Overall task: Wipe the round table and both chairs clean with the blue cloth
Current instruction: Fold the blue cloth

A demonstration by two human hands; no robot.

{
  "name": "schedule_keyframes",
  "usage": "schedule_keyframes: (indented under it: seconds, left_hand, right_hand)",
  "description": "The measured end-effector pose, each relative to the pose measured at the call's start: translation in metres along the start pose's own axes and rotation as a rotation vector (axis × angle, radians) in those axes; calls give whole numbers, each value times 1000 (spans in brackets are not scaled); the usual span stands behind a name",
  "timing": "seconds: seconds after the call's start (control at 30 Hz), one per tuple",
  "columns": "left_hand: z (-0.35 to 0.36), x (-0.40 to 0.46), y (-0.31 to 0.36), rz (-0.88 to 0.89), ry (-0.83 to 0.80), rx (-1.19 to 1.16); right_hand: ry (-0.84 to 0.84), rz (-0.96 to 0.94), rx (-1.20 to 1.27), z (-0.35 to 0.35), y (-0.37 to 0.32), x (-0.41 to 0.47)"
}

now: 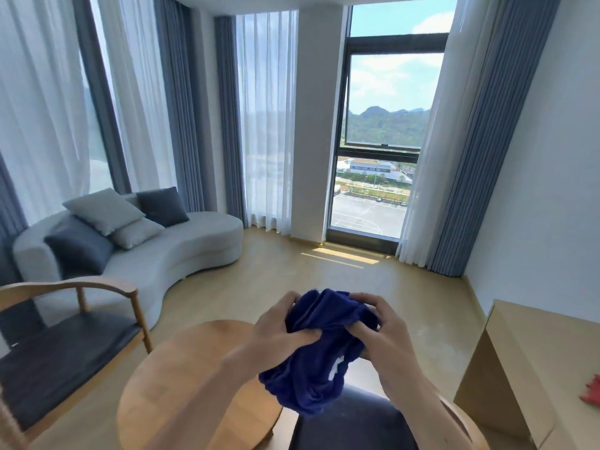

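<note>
**Both hands bunching the blue cloth above the round table**

Your left hand (276, 323) and right hand (373, 323) are both closed on the deep blue terry cloth (319, 345), held up in the air in front of you. The left thumb presses into the cloth's near side while the fingers curl over its top edge; the right fingers wrap over the top from the other side, with the thumb tucked into the folds. The cloth is crumpled into a loose bundle between your hands, and its lower part hangs down below them. A small white patch shows on its right side.

Directly beneath your left forearm lies the round light-wood surface (168, 384), bare where it shows. The cloth hangs clear of it, not touching.

Below the cloth, at the bottom edge of the view, you can see the dark cushioned seat of one wooden chair (357, 423), just beside the surface on its right. The other wooden armchair with a curved back rail and dark seat pad (65, 352) stands on the left, near the surface but apart from it.

To your right stands a pale wood cabinet (519, 368), with something red (592, 393) lying at the frame edge; you cannot tell what it is.

Further out, a curved light grey sofa (168, 254) carries grey and dark blue cushions. Behind it hang sheer white and blue-grey curtains, and a tall window (389, 125) looks out on green hills and a paved lot.
</note>
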State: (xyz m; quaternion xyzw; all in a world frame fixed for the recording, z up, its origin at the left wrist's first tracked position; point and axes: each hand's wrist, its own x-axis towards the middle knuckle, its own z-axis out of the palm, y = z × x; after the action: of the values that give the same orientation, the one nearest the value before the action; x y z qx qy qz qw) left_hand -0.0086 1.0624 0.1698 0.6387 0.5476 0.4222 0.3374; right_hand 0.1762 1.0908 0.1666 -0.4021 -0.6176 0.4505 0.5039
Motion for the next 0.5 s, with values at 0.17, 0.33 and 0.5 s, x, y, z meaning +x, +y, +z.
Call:
schedule_keyframes:
  seconds: [0.17,0.33,0.5]
  left_hand:
    - [-50,-31,-5,-28,24,-3]
    - [-100,-50,-24,-21,155,79]
    - [-154,-66,-51,-41,95,59]
  right_hand:
    - [-158,-109,-56,51,-18,0]
    - [-364,-221,-187,100,-26,2]
    - [-278,-462,-479,147,-32,9]
